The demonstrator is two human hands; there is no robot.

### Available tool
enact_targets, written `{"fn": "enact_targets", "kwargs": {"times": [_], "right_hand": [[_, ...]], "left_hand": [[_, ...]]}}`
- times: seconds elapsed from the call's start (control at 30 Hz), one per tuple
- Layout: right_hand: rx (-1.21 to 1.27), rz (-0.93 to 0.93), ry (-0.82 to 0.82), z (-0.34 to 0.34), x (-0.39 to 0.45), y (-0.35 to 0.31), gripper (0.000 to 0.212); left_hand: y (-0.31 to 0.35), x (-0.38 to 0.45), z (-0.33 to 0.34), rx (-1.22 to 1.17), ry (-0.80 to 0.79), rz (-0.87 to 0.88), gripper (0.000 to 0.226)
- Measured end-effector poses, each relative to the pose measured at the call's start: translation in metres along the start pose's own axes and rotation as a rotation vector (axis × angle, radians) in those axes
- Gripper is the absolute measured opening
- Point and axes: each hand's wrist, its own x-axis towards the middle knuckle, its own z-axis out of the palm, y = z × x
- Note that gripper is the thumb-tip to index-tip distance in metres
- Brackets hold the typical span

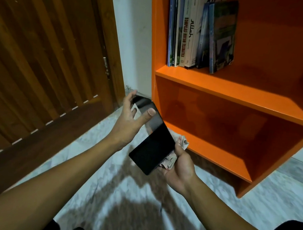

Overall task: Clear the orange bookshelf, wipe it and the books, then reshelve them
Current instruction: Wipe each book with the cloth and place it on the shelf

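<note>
A flat black book (153, 143) is held between both hands in front of the orange bookshelf (234, 90). My left hand (129, 120) grips its far end, thumb on the cover. My right hand (180, 167) holds the near end together with a crumpled pale cloth (181, 143) pressed under the book. Several books (201, 31) stand upright at the left of the upper shelf, the rightmost one leaning. The lower shelf compartment is bare orange.
A brown wooden door (40, 55) stands at the left, with a strip of white wall (133, 37) between it and the shelf. The floor (137, 198) is pale marble tile. Dark clothing shows at the bottom edge.
</note>
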Motion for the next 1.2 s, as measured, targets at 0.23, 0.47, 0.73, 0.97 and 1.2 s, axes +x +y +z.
{"fn": "enact_targets", "kwargs": {"times": [0.23,0.47,0.73,0.97,1.2], "right_hand": [[-0.339,-0.295,-0.057,0.01,0.001,0.012,0.041],[-0.579,-0.516,0.104,0.013,0.002,0.0,0.025],[-0.665,-0.583,0.074,0.027,-0.013,-0.019,0.028],[-0.828,-0.671,0.206,0.032,-0.003,-0.02,0.017],[-1.354,-1.005,0.13,0.03,-0.013,-0.001,0.064]], "left_hand": [[0.001,0.001,0.005,-0.187,0.195,-0.048,0.059],[-0.001,0.002,-0.007,-0.245,0.311,-0.051,0.049],[-0.001,0.001,-0.002,-0.131,0.169,-0.204,0.009],[-0.007,-0.015,0.018,-0.024,-0.036,-0.106,0.02],[-0.008,-0.014,0.027,-0.121,0.044,-0.222,0.026]]}}
